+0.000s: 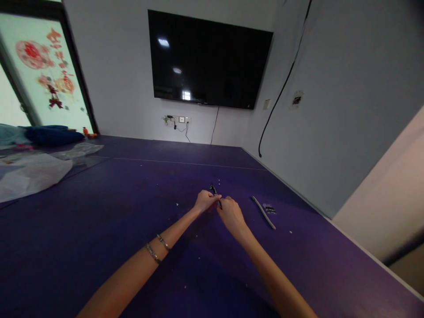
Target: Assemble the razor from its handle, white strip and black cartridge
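Close together at the middle of the purple table [159, 194], my two hands meet on a small dark object with a bent, hooked upper end [212, 189]; its kind I cannot make out. My left hand [204, 201], with two bracelets on the forearm, pinches it from the left. Fingers curled, my right hand [231, 213] grips its lower part, which the hand partly hides. To the right of my hands lies a thin, slightly curved grey strip [264, 213]. Beside the strip is a small clear packet with dark pieces [269, 208].
Crumpled clear plastic sheets [39, 170] and a dark blue cloth bundle [53, 135] lie at the far left. Small white scraps are scattered over the purple surface. A black cable [278, 99] hangs down the right wall [347, 110]. A television [208, 59] hangs on the back wall.
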Demonstrator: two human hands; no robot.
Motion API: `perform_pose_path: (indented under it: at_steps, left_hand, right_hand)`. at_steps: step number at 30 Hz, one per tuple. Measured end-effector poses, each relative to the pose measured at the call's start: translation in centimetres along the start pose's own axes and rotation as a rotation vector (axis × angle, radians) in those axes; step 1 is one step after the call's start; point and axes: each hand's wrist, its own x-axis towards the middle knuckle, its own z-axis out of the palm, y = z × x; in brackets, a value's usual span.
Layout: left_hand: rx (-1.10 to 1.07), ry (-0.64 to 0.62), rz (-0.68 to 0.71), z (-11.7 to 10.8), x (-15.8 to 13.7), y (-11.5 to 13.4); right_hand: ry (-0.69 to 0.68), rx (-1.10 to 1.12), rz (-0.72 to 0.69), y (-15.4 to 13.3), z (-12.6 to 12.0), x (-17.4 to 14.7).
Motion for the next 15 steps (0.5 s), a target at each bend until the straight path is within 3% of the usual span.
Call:
perform_pose_path:
  at_steps: [8, 15]
  left_hand:
    - [0.188, -0.161, 0.013, -2.3, 0.0, -1.0]
    - [0.600, -0.141, -0.058, -6.7, 1.2, -3.6]
  right_hand:
    - [-0.010, 0.062, -0.085, 0.1, -0.1, -0.4]
    - [-0.036, 0.189, 0.011, 3.4, 0.1, 0.2]
